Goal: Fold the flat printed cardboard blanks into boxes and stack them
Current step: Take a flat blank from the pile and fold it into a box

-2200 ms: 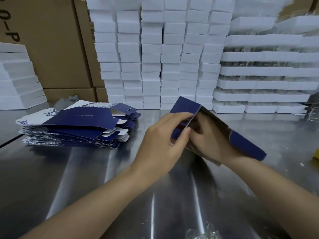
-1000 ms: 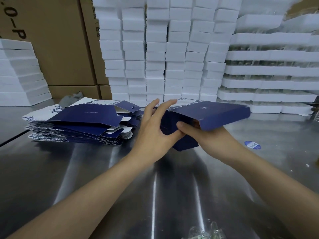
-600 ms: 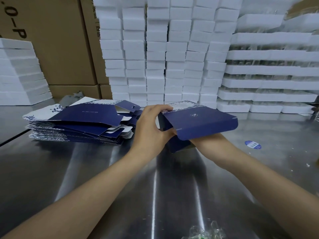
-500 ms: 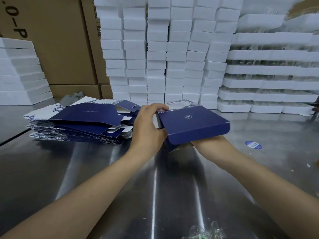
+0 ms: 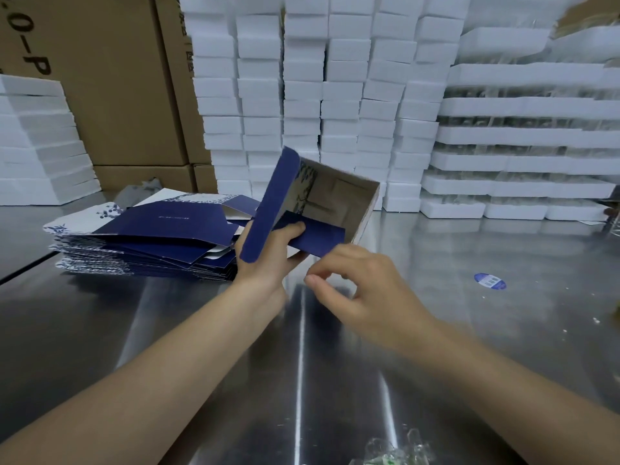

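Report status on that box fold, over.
Left hand grips half-formed box, open end facing camera, flaps untucked. Right hand curled just below blue flap, contact unclear. Stack of flat blanks close on the left, nothing blocking the fold.

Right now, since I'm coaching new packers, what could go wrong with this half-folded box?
The left hand grips the open box at one side only, so it might skew when the right hand pushes the loose flap. The uneven stack of blanks sits close beside that hand; a nudge could slide sheets.
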### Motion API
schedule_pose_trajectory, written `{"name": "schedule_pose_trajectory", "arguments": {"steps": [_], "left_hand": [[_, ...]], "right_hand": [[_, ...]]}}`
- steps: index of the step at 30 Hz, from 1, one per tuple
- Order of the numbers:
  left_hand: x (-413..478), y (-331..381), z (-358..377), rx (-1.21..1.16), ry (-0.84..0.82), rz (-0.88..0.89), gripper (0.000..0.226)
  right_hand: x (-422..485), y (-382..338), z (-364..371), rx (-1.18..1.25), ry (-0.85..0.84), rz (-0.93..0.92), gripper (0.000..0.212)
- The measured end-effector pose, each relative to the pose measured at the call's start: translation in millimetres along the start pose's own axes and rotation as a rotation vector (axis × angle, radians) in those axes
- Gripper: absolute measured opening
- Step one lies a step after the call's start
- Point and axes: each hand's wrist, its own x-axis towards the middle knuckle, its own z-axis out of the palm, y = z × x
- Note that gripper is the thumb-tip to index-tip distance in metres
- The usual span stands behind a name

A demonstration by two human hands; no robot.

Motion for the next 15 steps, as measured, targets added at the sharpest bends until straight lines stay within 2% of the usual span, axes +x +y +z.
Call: {"name": "schedule_pose_trajectory", "arguments": {"steps": [5,7,9,12,15], "left_hand": [[3.3,-10.3,-0.5,0.023,0.059,0.071,0.024],[4.2,-11.5,-1.1,0.001,0.067,0.097,0.018],[5.5,-12.9,-0.7,0.004,0.060,0.101,0.022],[2.9,-13.3,0.9,-0.019,-0.005,0.035,0.030],[-5.1,-8.1,2.2,-0.095,-0.041,-0.111,0.024]], "right_hand": [[2.1,-5.9,-0.4,0.312,-0.026,0.309,0.029],[2.8,-6.6,-3.1,0.338,-0.047,0.363,0.033],[0.6,-7.8,-5.1,0.213,-0.090,0.314,0.042],[-3.6,-12.3,-3.5,-0.106,-0.177,0.121,0.051],[-4.6,-13.5,2.6,-0.051,-0.234,0.153,0.049]]}}
